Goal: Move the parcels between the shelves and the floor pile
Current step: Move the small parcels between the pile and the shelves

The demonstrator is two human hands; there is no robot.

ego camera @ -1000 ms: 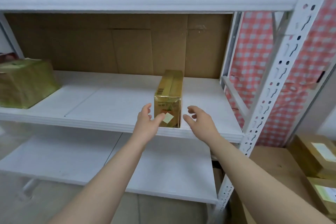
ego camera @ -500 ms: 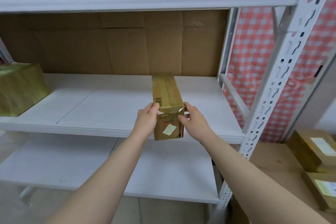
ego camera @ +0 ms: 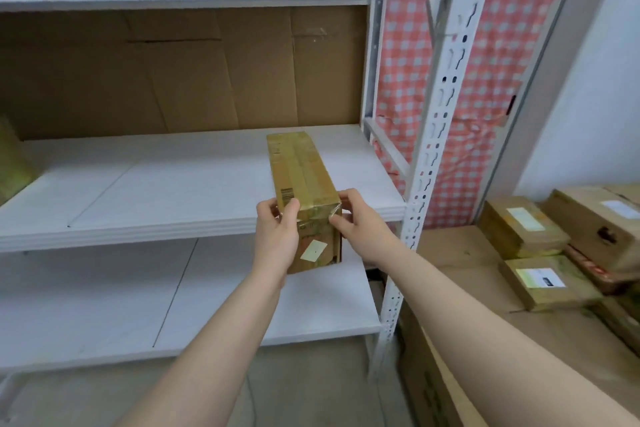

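A long narrow cardboard parcel [ego camera: 302,173] wrapped in clear tape lies on the middle shelf [ego camera: 149,184] of a white rack, its near end sticking out past the shelf's front edge. My left hand [ego camera: 278,236] grips the parcel's near left corner, thumb on top by a barcode. My right hand [ego camera: 360,224] holds the near right corner, fingers curled over the top edge. A pale sticker shows on the parcel's front face.
Taped parcels [ego camera: 523,225] with white labels are piled at the right on a large brown carton [ego camera: 485,333]. The rack's perforated upright [ego camera: 440,114] stands just right of my hands. Another parcel [ego camera: 12,163] sits at the shelf's far left. A lower shelf [ego camera: 104,305] lies beneath.
My hands went from open beside the parcel to gripping its near end, and the parcel has slid toward me so its end overhangs the shelf edge. The view swung to the right.
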